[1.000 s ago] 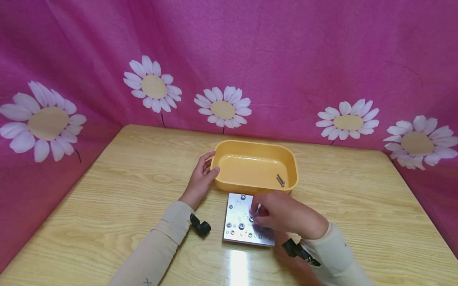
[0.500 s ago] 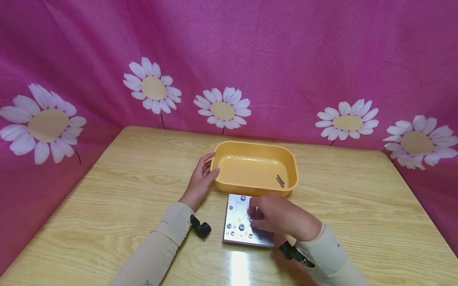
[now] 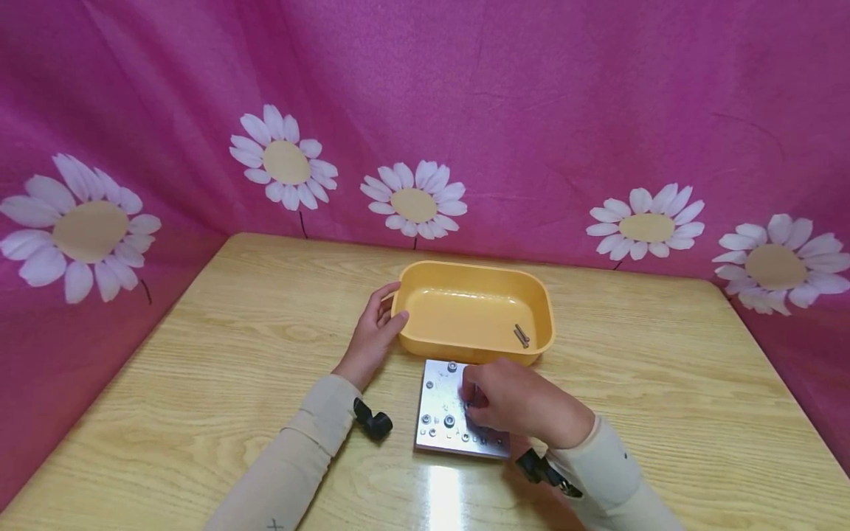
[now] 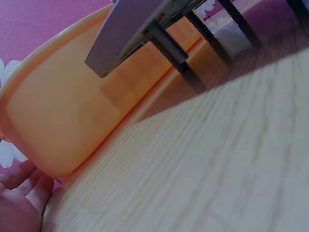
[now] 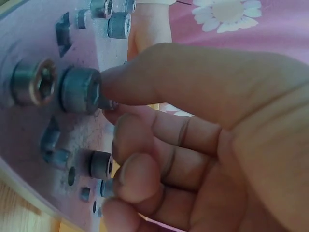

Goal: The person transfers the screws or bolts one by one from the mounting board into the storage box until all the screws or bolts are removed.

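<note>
A silver metal plate (image 3: 438, 398) with several socket-head screws lies in front of a yellow tray (image 3: 465, 346). Threaded shanks (image 4: 166, 48) project below the plate in the left wrist view. My left hand (image 3: 368, 335) grips the tray's left end, thumb at the rim and fingers outside. Above the plate's right half, my right hand (image 3: 524, 398) has curled fingers. Its thumb (image 5: 140, 79) and forefinger meet at a screw (image 5: 82, 89) in the right wrist view; the fingers partly hide the contact. The other fingers are curled over the plate, which the hand partly covers.
Two small screws (image 3: 521, 336) lie inside the tray near its right end. The wooden table (image 3: 265, 317) meets a magenta cloth (image 3: 518, 110) with daisies behind and at both sides. Black devices are strapped at both wrists.
Over the plate, my right hand has shifted slightly left, and its thumb now covers more of a screw head. The left hand, tray and plate have stayed in place.
</note>
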### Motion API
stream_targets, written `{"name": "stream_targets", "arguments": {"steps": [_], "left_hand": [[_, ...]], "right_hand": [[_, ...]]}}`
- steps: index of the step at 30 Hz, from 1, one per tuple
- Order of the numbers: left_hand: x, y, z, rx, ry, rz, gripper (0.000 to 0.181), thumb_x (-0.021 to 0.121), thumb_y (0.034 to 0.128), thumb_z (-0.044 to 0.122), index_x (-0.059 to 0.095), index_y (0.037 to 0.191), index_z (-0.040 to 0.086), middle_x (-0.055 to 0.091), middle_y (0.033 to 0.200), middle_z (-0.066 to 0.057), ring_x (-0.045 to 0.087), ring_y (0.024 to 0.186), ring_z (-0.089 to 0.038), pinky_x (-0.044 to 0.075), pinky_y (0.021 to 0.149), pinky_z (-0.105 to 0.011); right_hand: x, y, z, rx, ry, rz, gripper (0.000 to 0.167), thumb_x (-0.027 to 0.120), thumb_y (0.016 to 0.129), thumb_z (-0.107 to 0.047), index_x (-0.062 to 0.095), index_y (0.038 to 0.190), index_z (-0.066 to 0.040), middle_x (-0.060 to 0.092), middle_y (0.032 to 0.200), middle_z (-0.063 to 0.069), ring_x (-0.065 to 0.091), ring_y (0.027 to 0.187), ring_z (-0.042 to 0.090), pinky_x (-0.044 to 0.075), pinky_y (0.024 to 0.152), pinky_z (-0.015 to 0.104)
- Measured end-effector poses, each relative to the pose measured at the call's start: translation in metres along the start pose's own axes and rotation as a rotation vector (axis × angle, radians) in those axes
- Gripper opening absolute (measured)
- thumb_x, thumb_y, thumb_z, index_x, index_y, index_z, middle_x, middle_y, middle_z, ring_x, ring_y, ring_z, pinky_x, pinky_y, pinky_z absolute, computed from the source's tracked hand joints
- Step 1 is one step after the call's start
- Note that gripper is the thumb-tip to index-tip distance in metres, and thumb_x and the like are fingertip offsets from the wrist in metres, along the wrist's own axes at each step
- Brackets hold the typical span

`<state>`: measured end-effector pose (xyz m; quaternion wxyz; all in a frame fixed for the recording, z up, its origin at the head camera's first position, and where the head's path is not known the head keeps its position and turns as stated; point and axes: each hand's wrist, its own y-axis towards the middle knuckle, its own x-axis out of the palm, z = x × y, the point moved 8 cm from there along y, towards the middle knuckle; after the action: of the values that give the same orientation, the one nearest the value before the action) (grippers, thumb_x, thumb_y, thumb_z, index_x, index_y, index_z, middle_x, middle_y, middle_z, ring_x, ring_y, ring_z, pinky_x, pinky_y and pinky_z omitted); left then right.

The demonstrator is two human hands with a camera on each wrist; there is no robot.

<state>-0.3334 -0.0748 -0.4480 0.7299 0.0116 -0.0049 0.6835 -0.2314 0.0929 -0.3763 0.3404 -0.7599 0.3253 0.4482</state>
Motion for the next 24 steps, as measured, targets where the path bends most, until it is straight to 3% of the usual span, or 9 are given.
{"name": "stream_targets", "arguments": {"steps": [11,18,24], "left_hand": [[0.0,-0.0007,0.0018,0.027,-0.02,0.01,0.05,0.06,0.0946,0.016,0.043,0.139,0.031,0.047,0.138,-0.003,0.046,0.127,-0.018,0.042,0.104,-0.033],[0.0001,-0.0014,0.0004,-0.009,-0.014,-0.009,0.051,0.06,0.0954,0.021,0.04,0.141,0.032,0.043,0.143,-0.003,0.043,0.13,-0.018,0.04,0.105,-0.032],[0.0,-0.0009,0.001,-0.002,-0.008,-0.012,0.05,0.06,0.0954,0.021,0.041,0.14,0.033,0.043,0.142,-0.003,0.043,0.129,-0.018,0.04,0.105,-0.032]], "right_hand": [[-0.0047,-0.0018,-0.0013,-0.008,-0.01,0.029,0.013,0.077,0.081,-0.019,0.067,0.088,-0.016,0.054,0.07,-0.009,0.052,0.066,0.008,0.045,0.061,0.025],[-0.0069,-0.004,-0.0003,0.012,0.027,0.022,0.014,0.078,0.081,-0.019,0.067,0.09,-0.016,0.055,0.072,-0.009,0.053,0.067,0.009,0.046,0.062,0.025],[-0.0102,-0.0061,0.0004,0.006,0.038,0.049,0.013,0.077,0.081,-0.017,0.067,0.09,-0.015,0.055,0.071,-0.009,0.052,0.067,0.009,0.046,0.063,0.026]]}}
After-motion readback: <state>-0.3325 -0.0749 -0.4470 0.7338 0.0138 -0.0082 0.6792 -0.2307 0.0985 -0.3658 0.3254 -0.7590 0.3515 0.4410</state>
